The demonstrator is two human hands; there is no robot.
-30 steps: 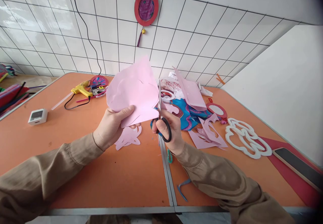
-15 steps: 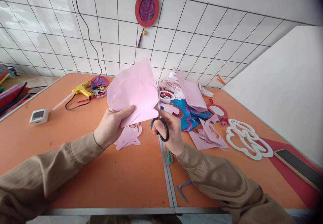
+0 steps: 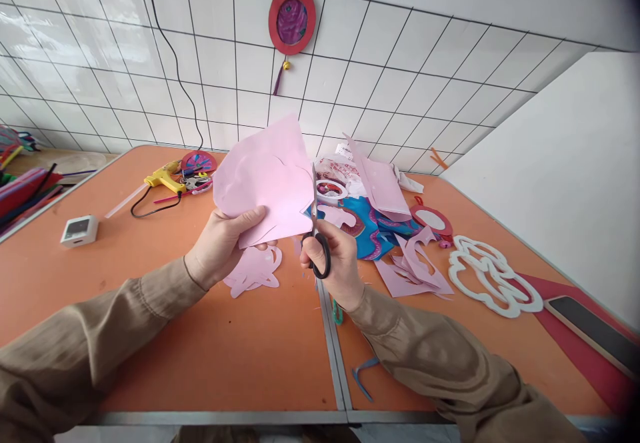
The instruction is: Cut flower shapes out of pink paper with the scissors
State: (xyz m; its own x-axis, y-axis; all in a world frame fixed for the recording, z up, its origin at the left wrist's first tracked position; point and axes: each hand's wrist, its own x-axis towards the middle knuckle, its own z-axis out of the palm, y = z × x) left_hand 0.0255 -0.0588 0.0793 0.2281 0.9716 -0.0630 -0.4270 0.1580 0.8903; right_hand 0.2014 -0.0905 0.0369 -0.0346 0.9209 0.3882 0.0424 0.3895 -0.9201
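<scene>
1. The left hand (image 3: 220, 240) pinches the pink sheet (image 3: 265, 176) — thumb flat on its face, the other fingers tucked behind its lower edge. The sheet is held up above the middle of the orange table (image 3: 200, 356).
2. The right hand (image 3: 343, 260) is curled around the black handles of the scissors (image 3: 314, 211). The blades point upward along the sheet's right side; how far they are parted, I cannot tell.
3. Below the left hand, pink cut-outs (image 3: 255, 271) lie left of the table's metal seam (image 3: 331, 343).
4. Toward the far edge are blue patterned cloth (image 3: 367, 233) and a plastic bag (image 3: 340, 168) with red print — illegible, as is the white label (image 3: 343, 150) there.
5. Toward the right edge lie white curved frames (image 3: 511, 304) and a red sheet (image 3: 563, 336) bearing a dark flat device (image 3: 593, 333).
6. A yellow glue gun (image 3: 164, 178) sits near the far left corner; a white box (image 3: 80, 231) is near the left edge.
7. A red-rimmed ornament (image 3: 292, 20) hangs against the white tiled wall (image 3: 210, 56).
</scene>
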